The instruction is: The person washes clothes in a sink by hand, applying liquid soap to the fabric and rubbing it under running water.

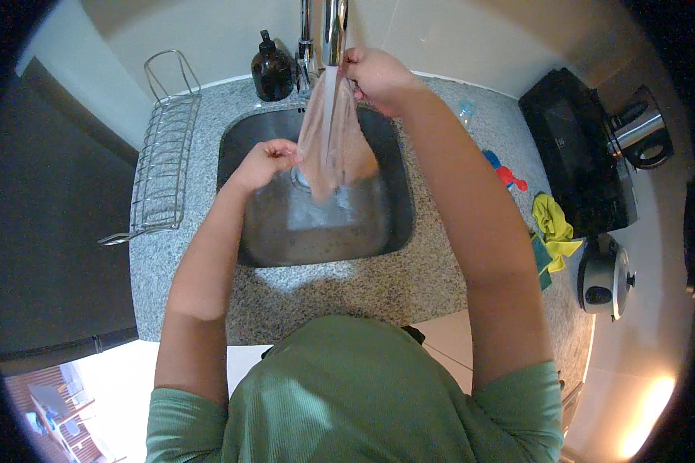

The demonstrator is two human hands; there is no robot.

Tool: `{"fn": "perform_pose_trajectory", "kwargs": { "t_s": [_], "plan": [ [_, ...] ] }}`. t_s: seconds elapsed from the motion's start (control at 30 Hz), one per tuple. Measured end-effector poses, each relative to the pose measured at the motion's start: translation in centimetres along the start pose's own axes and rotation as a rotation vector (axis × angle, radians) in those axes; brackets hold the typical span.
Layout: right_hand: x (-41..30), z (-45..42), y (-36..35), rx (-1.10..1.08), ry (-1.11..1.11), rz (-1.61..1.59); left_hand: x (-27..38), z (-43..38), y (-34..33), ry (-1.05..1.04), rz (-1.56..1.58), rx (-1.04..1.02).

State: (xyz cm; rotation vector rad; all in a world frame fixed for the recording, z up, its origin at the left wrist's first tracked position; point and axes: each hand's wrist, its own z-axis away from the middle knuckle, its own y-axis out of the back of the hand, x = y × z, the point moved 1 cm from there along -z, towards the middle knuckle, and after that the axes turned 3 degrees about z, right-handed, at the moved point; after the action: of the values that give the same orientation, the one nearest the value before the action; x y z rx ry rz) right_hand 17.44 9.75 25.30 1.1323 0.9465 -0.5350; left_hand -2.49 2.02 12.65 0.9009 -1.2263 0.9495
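A thin, pale pinkish-brown wet cloth (350, 144) hangs over the dark sink basin (324, 246), with its lower end spread out. Water from the chrome faucet (335, 35) runs down onto it. My right hand (376, 78) pinches the cloth's upper edge close beside the spout. Lower and to the left, my left hand (269, 162) holds the cloth's left edge between thumb and fingers. Part of the sink drain (300, 179) shows behind the cloth.
A wire dish rack (165, 162) stands left of the sink, and a dark pump bottle (272, 70) behind it. On the right are a yellow-green cloth (553, 223), a red object (509, 178), a black appliance (567, 139), a metal kettle (640, 130) and a lidded cooker (605, 280).
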Motion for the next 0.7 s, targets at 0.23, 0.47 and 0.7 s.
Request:
{"fn": "perform_pose_trajectory", "kwargs": {
  "t_s": [0.23, 0.47, 0.7],
  "plan": [
    [3.4, -0.8, -3.5, -0.114, 0.334, 0.833, 4.6, -2.0, -2.7, -0.091, 0.414, 0.033],
    [0.1, 0.4, -0.6, 0.103, 0.222, 0.92, 0.5, -1.3, -1.0, -0.122, 0.067, 0.073],
    [1.1, 0.6, -0.4, 0.175, 0.178, 0.325, -3.1, 1.7, -0.6, 0.067, 0.013, 0.186]
  ]
}}
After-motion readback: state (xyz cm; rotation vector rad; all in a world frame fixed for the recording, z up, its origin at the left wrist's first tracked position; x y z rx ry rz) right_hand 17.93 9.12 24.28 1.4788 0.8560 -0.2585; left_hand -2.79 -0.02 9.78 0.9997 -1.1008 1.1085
